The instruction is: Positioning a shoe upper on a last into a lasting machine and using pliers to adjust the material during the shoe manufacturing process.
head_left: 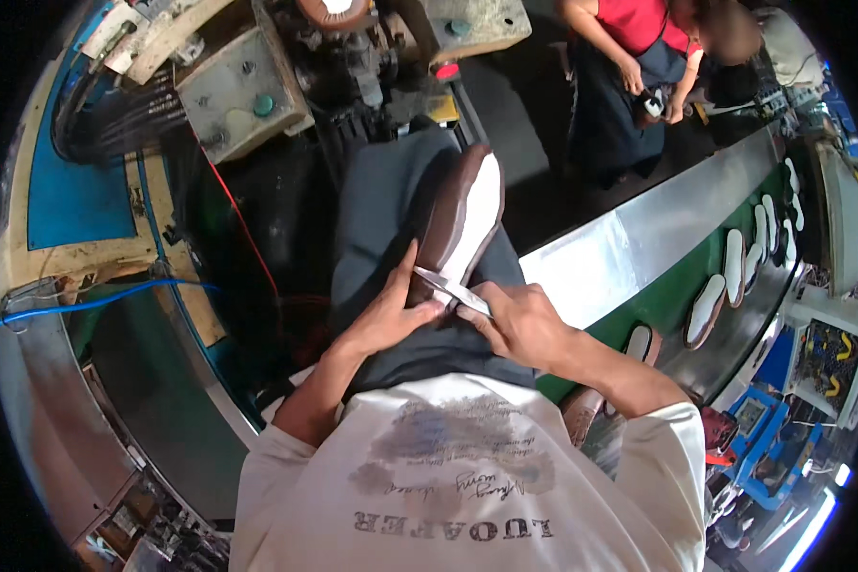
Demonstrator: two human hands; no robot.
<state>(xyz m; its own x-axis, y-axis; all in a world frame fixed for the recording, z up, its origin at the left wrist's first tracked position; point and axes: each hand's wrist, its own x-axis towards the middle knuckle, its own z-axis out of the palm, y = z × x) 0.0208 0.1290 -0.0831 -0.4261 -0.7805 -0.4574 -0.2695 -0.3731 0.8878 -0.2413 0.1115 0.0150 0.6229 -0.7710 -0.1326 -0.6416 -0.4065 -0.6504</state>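
A brown shoe upper with a white underside (481, 205) lies across my lap, its toe pointing away from me and its underside up. My left hand (389, 310) holds it near the heel end, thumb and fingers on either side. In my right hand (515, 324) is a knife with a flat metal blade (440, 284), gripped in closed fingers. The blade lies slantwise over the heel end, its tip toward my left fingers. Part of the heel is hidden by my hands and the blade.
To my right runs a green conveyor belt (629, 324) with a metal edge (658, 229), carrying several similar shoes (705, 310). Ahead stands a machine with grey control boxes (243, 95). A co-worker (629, 86) in red handles a shoe far right. A blue hose (95, 307) crosses at left.
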